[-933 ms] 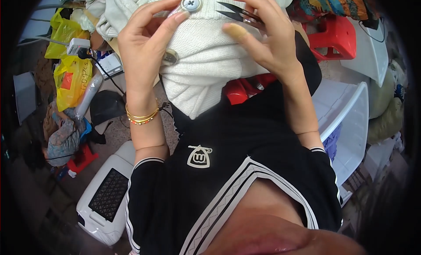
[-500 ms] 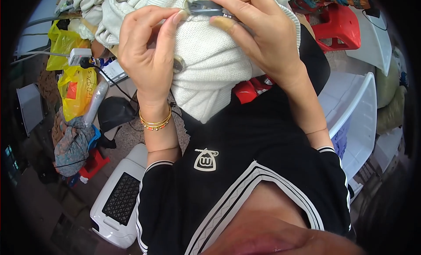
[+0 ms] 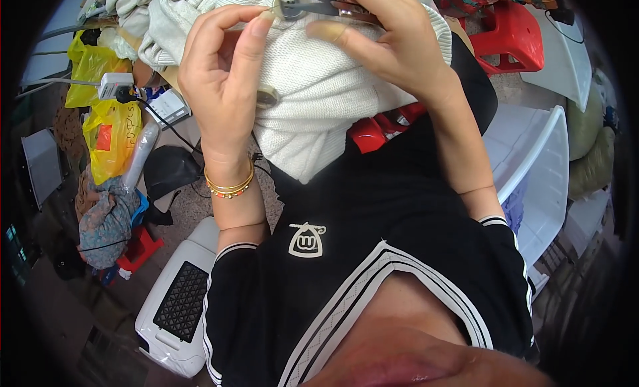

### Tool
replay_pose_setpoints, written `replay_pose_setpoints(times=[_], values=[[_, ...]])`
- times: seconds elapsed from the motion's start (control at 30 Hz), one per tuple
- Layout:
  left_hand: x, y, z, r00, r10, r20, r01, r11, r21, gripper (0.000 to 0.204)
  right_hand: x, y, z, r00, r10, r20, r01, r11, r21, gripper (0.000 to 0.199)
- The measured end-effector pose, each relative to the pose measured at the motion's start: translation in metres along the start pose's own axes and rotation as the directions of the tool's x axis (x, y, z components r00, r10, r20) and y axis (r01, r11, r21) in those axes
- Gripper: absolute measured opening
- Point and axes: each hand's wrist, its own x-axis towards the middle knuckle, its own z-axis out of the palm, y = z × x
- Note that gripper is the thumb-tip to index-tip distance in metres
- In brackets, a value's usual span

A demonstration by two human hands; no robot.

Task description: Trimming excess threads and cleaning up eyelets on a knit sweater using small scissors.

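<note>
A cream knitted garment (image 3: 313,110) lies bunched in front of me, its lower corner hanging over my lap. At the top of the view, a large round button (image 3: 289,11) sits on the knit. My left hand (image 3: 223,87) pinches at the button's left edge with thumb and forefinger; whether a thread is between them is too small to tell. My right hand (image 3: 403,50) holds small dark thread snips (image 3: 323,2), blades pointing left over the button, with the thumb below them. A second button (image 3: 267,96) shows beside my left wrist.
To the right stand a red plastic stool (image 3: 512,37) and a white plastic tub (image 3: 542,180). On the left are yellow plastic bags (image 3: 113,137), a white power adapter (image 3: 115,86) with cables, a patterned cloth bundle (image 3: 106,230) and a white-and-black appliance (image 3: 176,307).
The snips have tilted and moved slightly up, and their blades now lie across the button. My right thumb sits further below them. My left hand keeps its pinch.
</note>
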Motion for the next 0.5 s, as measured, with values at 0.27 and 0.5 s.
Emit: replay_pose_setpoints(times=[0.27, 0.5], values=[[-0.003, 0.005, 0.003, 0.955, -0.293, 0.047, 0.296, 0.926, -0.234, 0.019, 0.004, 0.027, 0.002, 0.992, -0.081, 0.093, 0.094, 0.985, -0.146, 0.037], [0.001, -0.002, 0.003, 0.989, -0.148, 0.029, 0.15, 0.979, -0.136, 0.02, 0.008, 0.044, 0.016, 0.973, -0.226, -0.049, 0.221, 0.971, -0.085, 0.027]])
